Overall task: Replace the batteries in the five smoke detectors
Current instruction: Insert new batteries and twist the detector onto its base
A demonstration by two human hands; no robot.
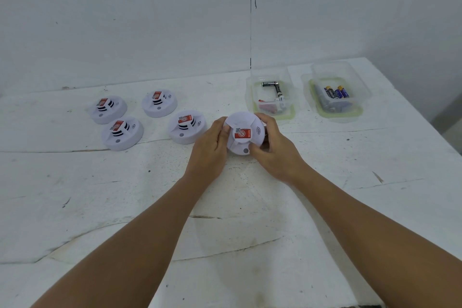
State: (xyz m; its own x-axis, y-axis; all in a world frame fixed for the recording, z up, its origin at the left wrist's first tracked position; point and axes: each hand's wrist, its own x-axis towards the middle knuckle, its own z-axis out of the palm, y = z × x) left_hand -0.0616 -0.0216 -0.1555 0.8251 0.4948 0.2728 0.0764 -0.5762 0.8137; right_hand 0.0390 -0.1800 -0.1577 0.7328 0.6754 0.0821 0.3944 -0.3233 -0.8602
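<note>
A white round smoke detector (243,130) with a red label is tilted up toward me above the table's middle. My left hand (208,147) grips its left side, and my right hand (272,145) grips its right side and lower edge. Several other white detectors lie face up on the table to the left: one (186,127) nearest my left hand, one (159,104) behind it, one (122,132) further left, one (107,107) at the far left.
Two clear plastic containers stand at the back right on the white table (225,207). The left one (271,94) holds black batteries and something red. The right one (336,92) holds blue and black batteries. A white wall runs behind.
</note>
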